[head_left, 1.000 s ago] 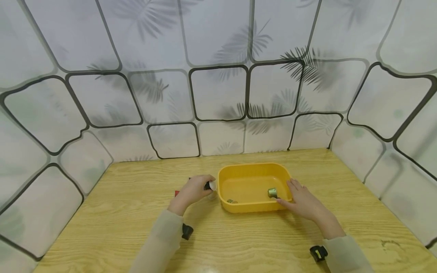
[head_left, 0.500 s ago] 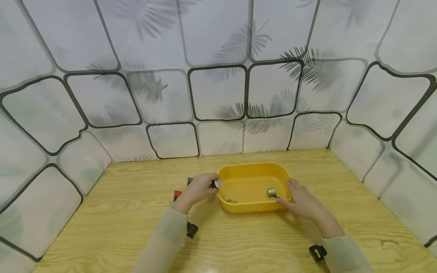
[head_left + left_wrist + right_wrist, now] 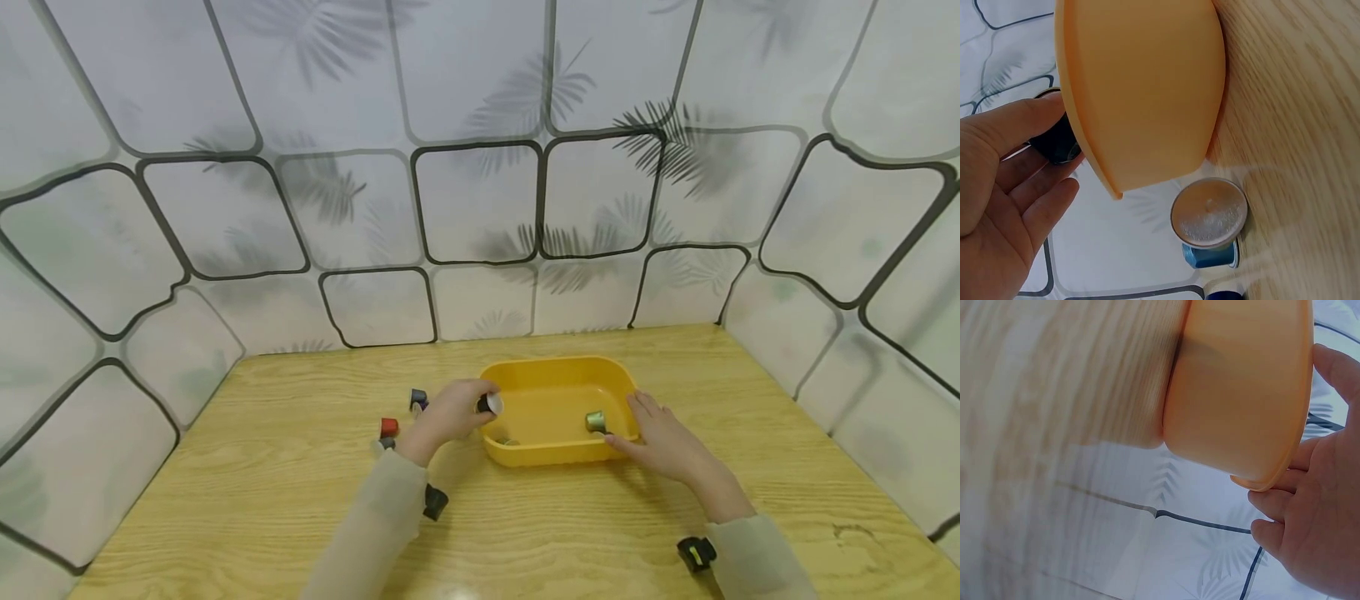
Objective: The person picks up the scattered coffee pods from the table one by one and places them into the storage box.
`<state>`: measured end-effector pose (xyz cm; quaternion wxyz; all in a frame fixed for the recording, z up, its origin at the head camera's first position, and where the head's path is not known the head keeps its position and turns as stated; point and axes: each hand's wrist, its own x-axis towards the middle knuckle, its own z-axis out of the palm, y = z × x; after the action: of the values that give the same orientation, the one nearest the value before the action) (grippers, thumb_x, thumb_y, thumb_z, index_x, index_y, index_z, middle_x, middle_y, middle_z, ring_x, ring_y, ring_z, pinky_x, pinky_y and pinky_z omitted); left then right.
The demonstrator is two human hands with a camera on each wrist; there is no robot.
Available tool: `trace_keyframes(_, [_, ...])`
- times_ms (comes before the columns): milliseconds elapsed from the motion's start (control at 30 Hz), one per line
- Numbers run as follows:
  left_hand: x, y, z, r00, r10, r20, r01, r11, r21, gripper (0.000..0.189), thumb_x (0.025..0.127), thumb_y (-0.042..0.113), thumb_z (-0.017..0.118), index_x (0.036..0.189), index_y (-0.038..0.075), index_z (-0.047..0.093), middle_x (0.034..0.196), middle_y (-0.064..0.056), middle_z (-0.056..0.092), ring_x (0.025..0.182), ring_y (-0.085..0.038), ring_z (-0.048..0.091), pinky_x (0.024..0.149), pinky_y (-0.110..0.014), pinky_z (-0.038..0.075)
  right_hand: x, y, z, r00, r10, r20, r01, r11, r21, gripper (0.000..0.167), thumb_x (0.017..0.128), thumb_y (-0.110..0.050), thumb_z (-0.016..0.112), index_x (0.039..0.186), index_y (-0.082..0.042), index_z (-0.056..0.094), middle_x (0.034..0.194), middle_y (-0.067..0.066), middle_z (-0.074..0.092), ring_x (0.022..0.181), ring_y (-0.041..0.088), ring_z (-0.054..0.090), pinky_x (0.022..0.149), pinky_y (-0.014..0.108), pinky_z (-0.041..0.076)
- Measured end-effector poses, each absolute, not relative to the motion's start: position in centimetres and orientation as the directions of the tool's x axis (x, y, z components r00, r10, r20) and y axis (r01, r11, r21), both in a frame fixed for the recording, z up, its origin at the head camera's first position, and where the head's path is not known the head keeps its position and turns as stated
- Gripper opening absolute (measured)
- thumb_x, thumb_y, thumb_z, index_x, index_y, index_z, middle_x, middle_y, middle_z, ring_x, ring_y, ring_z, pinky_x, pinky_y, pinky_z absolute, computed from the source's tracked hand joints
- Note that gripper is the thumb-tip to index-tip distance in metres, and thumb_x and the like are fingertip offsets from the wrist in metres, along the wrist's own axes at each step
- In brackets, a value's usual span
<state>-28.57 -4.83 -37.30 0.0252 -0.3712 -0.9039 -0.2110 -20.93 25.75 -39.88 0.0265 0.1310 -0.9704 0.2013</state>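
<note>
"So, what is the left hand (image 3: 450, 407) up to?"

"It has a black pod (image 3: 489, 404) pinched between the thumb and fingers. The pod's white lid shows."

"Where is that pod?"

"Up at the left rim of the yellow tray (image 3: 558, 455). I can't tell if it touches the rim."

"And the right hand (image 3: 666, 442)?"

"It rests on the other end of the tray. Its fingers are spread out and not squeezed up. The thumb lies by the near edge and the fingers touch the right side."

"Is anything in the tray?"

"Yes! A green pod (image 3: 595, 421) lies near the right thumb. One more pod (image 3: 507, 442) sits in the near left corner, partly hidden by the tray wall."

"What about outside it?"

"Look left of the tray, on the wooden surface (image 3: 247, 500). A red pod (image 3: 388, 427) has a gray pod (image 3: 387, 443) just beside it, on the near side. A dark blue pod (image 3: 417, 397) is farther back. From the left wrist, you can see a pod with a big round lid (image 3: 1210, 211) in front of a light blue pod (image 3: 1209, 256)."

"And behind it all?"

"A white wall (image 3: 480, 200) with dark lines and gray leaves."
</note>
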Motion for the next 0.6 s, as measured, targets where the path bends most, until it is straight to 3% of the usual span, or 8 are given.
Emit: trace_keyframes(600, [-29.3,-2.8,-38.2,-0.693,0.701,0.166,0.712,0.630,0.311,0.035,0.080,0.013,0.066,0.112,0.001,0.057,0.104,-0.008,0.060,0.094,-0.021,0.056,0.080,-0.031,0.046,-21.0,25.7,-39.8,-0.963,-0.245,0.109,-0.268,0.887,-0.375,0.086,0.085,-0.052,0.048,0.131,0.016,0.023,0.135,0.034,0.019,0.123,0.046,0.018,0.098,0.057,0.014])
